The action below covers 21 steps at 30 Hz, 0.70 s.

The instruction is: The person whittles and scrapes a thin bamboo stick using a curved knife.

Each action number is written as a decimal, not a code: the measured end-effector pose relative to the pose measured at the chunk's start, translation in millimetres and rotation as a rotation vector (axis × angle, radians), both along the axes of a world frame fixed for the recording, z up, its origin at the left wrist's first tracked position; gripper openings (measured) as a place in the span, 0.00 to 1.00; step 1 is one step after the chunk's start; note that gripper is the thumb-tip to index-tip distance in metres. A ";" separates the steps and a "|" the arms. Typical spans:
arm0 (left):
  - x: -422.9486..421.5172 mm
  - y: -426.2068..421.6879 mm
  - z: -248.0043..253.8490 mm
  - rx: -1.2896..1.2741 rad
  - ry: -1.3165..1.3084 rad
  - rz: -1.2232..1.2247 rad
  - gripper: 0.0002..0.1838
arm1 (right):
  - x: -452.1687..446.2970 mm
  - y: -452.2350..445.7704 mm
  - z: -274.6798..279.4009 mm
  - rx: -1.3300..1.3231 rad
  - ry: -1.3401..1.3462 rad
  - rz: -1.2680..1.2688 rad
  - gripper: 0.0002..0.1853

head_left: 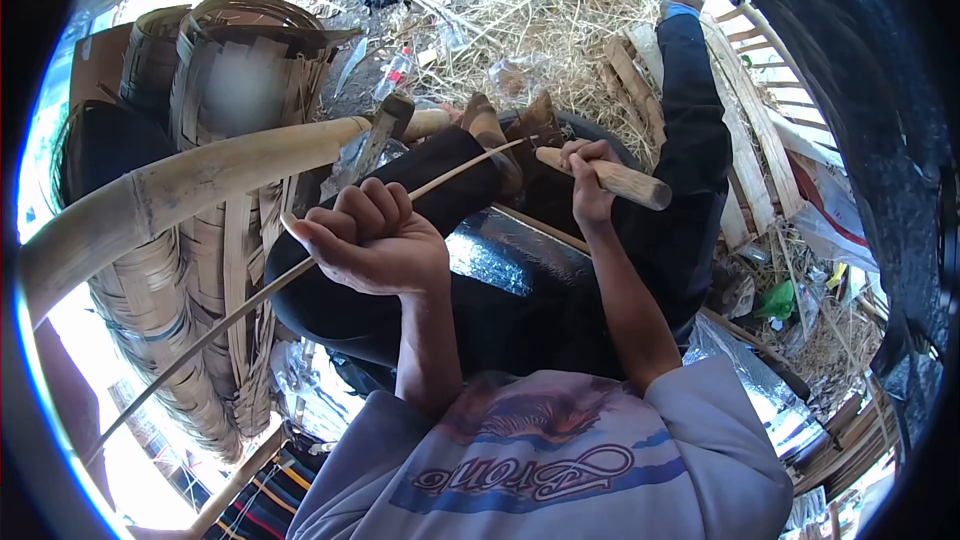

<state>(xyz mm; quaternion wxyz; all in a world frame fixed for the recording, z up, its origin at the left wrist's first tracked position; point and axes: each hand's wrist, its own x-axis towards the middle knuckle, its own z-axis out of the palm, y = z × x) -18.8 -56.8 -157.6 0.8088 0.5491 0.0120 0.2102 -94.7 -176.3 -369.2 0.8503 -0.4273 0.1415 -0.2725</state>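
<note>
My left hand is closed around a long thin bamboo strip, thumb pointing outward. The strip slants from the lower left, through my fist, up to the right over my lap. My right hand is wrapped around the thick pale wooden handle of a knife, whose butt points right. The handle's narrow end meets the strip's far tip. The blade there is small and dark, and I cannot make out its shape. Under both hands lies a dark shiny sheet across my lap.
A thick bamboo pole crosses the left side. Tall woven bamboo baskets stand beyond it. Straw and shavings cover the ground ahead, with a plastic bottle among them. Split bamboo pieces lie right of my outstretched leg.
</note>
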 end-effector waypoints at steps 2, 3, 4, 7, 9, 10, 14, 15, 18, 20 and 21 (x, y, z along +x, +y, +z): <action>0.7 -4.2 0.2 0.021 -0.005 -0.016 0.27 | -2.4 1.5 -19.0 -0.175 0.087 0.000 0.06; 0.0 -4.6 -0.5 0.009 -0.014 -0.022 0.27 | 0.7 -0.7 -31.2 -0.344 0.163 0.003 0.07; -1.4 -2.3 -1.8 -0.002 -0.024 -0.071 0.27 | 9.0 -3.4 -27.7 -0.198 0.156 -0.033 0.07; -1.8 5.0 -3.9 0.012 -0.029 -0.132 0.26 | 11.4 -14.7 -10.0 0.038 -0.027 0.080 0.05; -2.0 5.3 -4.1 0.002 -0.029 -0.145 0.26 | 8.9 -12.2 -10.8 0.034 -0.146 0.122 0.05; -6.6 5.0 -3.6 -0.003 -0.018 -0.148 0.26 | 2.6 -8.4 -30.9 -0.187 -0.014 0.132 0.05; -4.0 2.8 -3.6 -0.038 -0.050 -0.226 0.26 | 5.7 -15.3 -23.7 -0.118 0.070 0.097 0.06; -5.2 4.7 -4.5 -0.028 -0.066 -0.262 0.26 | 7.7 -18.9 -7.6 0.025 0.027 0.106 0.06; -6.3 5.2 -4.4 -0.043 -0.042 -0.246 0.27 | 7.2 -15.0 -14.5 -0.245 0.050 0.124 0.06; -4.1 4.3 -4.3 -0.069 -0.035 -0.297 0.27 | 11.3 -14.3 -32.7 -0.398 0.126 0.102 0.05; -3.6 3.4 -3.7 -0.068 -0.044 -0.299 0.27 | 12.7 -18.0 -39.0 -0.399 0.117 0.098 0.05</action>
